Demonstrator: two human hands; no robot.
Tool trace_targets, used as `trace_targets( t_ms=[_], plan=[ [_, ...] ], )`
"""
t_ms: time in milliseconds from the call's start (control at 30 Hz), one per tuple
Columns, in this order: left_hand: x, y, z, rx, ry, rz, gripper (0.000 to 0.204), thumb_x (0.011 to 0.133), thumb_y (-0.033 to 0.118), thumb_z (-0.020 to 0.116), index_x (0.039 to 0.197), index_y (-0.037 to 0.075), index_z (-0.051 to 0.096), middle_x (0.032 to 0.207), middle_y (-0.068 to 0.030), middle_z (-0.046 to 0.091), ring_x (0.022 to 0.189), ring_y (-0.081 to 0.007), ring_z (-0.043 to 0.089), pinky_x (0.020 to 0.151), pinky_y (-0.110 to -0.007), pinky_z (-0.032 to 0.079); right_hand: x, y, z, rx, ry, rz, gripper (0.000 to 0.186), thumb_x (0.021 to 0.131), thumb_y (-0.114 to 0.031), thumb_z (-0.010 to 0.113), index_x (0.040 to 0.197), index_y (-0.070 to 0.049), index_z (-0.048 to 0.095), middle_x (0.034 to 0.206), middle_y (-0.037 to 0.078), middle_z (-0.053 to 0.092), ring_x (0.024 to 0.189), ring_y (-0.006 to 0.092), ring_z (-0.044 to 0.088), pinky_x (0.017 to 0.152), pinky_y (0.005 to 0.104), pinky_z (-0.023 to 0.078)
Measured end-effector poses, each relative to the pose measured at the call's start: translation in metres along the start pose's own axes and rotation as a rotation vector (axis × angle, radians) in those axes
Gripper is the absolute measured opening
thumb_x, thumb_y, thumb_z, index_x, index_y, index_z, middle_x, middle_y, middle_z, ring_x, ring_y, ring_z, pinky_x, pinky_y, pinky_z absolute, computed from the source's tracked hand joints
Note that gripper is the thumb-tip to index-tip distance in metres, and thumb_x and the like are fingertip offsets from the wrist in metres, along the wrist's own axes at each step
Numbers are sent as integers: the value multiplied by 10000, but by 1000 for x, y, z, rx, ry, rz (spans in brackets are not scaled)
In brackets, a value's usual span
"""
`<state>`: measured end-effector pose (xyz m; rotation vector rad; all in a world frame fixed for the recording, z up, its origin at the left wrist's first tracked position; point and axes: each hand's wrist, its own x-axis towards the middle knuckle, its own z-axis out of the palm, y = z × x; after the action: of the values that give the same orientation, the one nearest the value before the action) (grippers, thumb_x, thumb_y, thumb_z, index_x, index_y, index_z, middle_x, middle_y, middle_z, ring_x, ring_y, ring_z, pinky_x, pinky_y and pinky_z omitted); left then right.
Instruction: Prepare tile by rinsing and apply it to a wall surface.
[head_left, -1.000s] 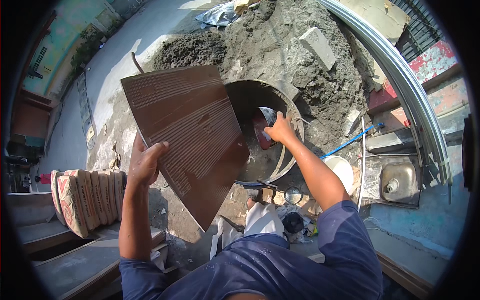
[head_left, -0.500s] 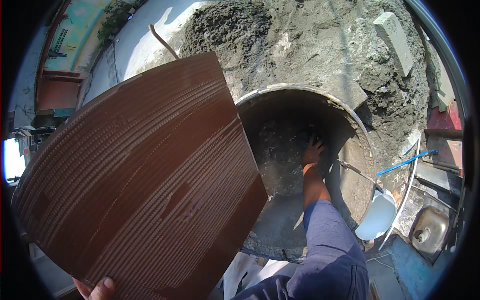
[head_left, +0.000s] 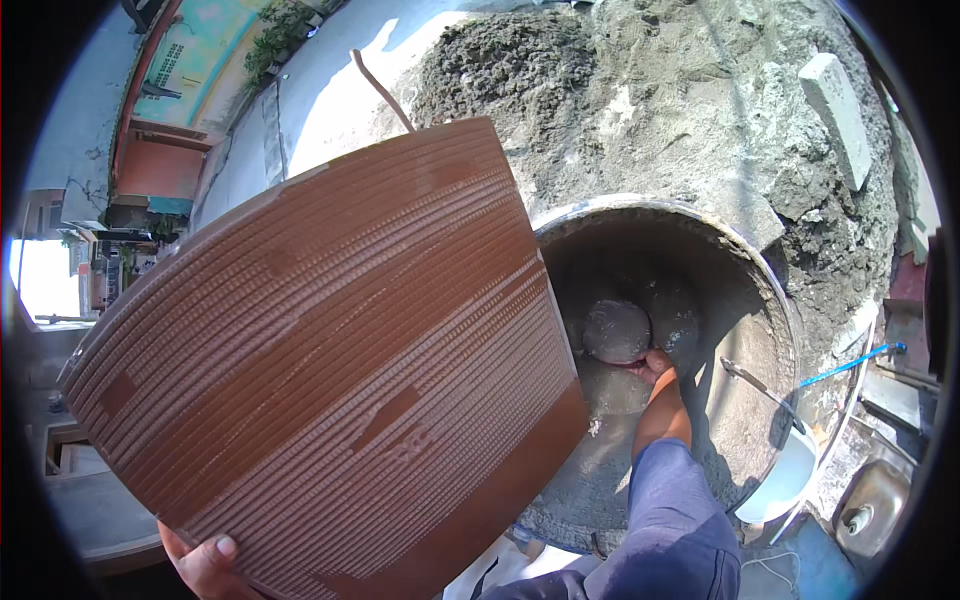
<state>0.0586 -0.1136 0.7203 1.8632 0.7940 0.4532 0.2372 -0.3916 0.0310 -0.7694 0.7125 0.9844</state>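
Brown tile (head_left: pixel 400 340), its ribbed face uncoated, was gripped along its edge by the left hand (head_left: pixel 205 565), while a bowl (head_left: pixel 616 331) (seemingly mortar-filled already) was held inside the tub (head_left: pixel 752 335) by the right hand (head_left: pixel 656 369).

This is a building site outdoors, with bright sun on the ground (head_left: pixel 340 95). A big heap of grey, sandy stuff (head_left: pixel 680 110) sits out past the right hand (head_left: pixel 657 368), with a grey block (head_left: pixel 838 115) on it. The right hand is inside a big round tub (head_left: pixel 750 330) caked with grey muck. Far off beyond the left hand (head_left: pixel 205 562) are a painted wall (head_left: pixel 212 45) and green plants (head_left: pixel 275 45)
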Motion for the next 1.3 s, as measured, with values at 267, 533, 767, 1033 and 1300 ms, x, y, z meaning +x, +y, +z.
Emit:
trace_targets(
  t_ms=[267,533,767,1033,1300],
  plan=[
    [35,-41,-16,-282,-459,-79,646,751,66,620,1308,-5,301,1222,-119,448,1138,-185,418,969,-340,334,-105,-71,54,222,20,8,497,627,45,455,1119,-16,489,1156,169,490,1072,358,474,896,571,420],
    [56,-76,-30,-385,-524,-13,640,718,-10,564,1309,38,324,1139,-88,501,1028,-154,479,890,-294,395,-219,-87,138,184,180,-457,419,621,13,406,1028,110,392,1110,229,380,958,448,458,840,571,483],
    [61,-87,-21,-543,-578,25,679,658,-57,524,1306,28,337,1141,-97,506,1042,-173,480,899,-300,393,-296,-103,161,154,118,-568,324,594,-12,437,907,49,489,919,175,504,799,362,538,781,540,532],
    [32,-88,11,-365,-319,337,780,662,-57,465,1386,44,193,1253,-209,456,1159,-302,462,965,-324,347,-418,-91,268,-133,215,-685,296,609,-26,454,898,-1,510,881,123,508,834,295,523,808,550,496],
    [-1,-76,43,-206,-351,312,893,673,-24,476,1405,58,-30,1043,-376,502,990,-466,514,892,-431,387,-462,-129,282,-366,9,-516,415,653,-143,455,1041,-2,495,989,124,544,898,309,550,767,468,468]
  ],
)
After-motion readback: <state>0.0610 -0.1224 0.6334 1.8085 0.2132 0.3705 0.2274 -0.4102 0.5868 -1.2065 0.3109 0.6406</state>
